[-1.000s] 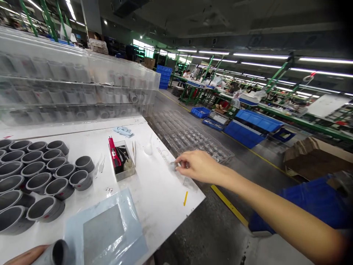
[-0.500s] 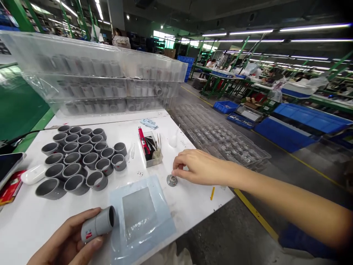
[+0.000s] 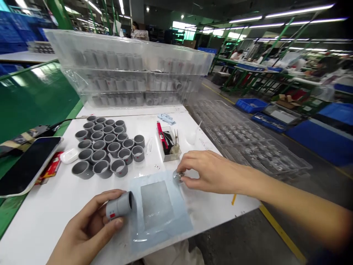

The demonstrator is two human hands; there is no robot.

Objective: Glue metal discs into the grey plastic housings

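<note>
My left hand (image 3: 85, 228) grips a short grey plastic tube (image 3: 119, 207) with a red mark, holding it sideways just above the white table (image 3: 46, 209) near its front edge. My right hand (image 3: 205, 171) pinches a small round metal part (image 3: 178, 176) between thumb and fingers, at the right edge of a pale blue plastic sheet (image 3: 158, 209). A cluster of several upright grey tubes (image 3: 106, 147) stands further back on the table.
A small clear box with a red tool (image 3: 168, 141) sits behind my right hand. Stacked clear trays of grey tubes (image 3: 132, 70) line the back. A phone (image 3: 27, 165) and white earbud case (image 3: 68, 155) lie left. Clear blister trays (image 3: 248, 143) lie right.
My right hand picked up the metal part and drew it back toward the blue sheet. My left hand with the grey tube came up into view. The view swung left.
</note>
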